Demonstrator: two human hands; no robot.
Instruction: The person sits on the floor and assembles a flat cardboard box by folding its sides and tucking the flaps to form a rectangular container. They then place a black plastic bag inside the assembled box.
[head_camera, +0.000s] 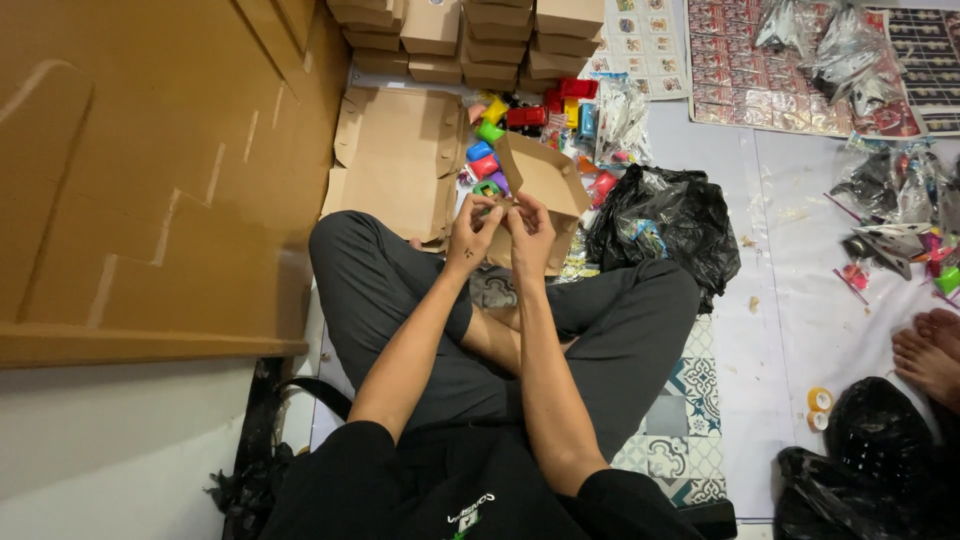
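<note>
The person sits cross-legged on a floor covered with a pale sheet (780, 300), patterned tiles (680, 420) showing at its near edge. A big cardboard wall (150, 170) fills the left side. Far off, stacks of closed boxes (470, 35) stand in rows, and flat unfolded box blanks (395, 160) lie just in front of them. A pile of small bright plastic toys (530, 120) sits between the blanks and a crumpled black bag (665, 225) on the right. Printed sheets (740, 65) and clear wrappers (850, 45) lie at the far right. At the right edge another person's bare feet (930, 355) rest on the sheet, near two tape rolls (820, 405) and a second black bag (870, 460).

Both forearms reach forward over the knees and the hands meet in front of the legs. The left hand (473, 232) and right hand (530, 228) are side by side, wrists bent, fingers curled and pinching the near flap of a small brown box (545, 180). The box is half-folded, tilted, with its open top flap raised toward the toys; it is held just above the shins, touching both hands. A green toy (487, 187) lies just beyond the left fingertips; whether they touch it I cannot tell.
</note>
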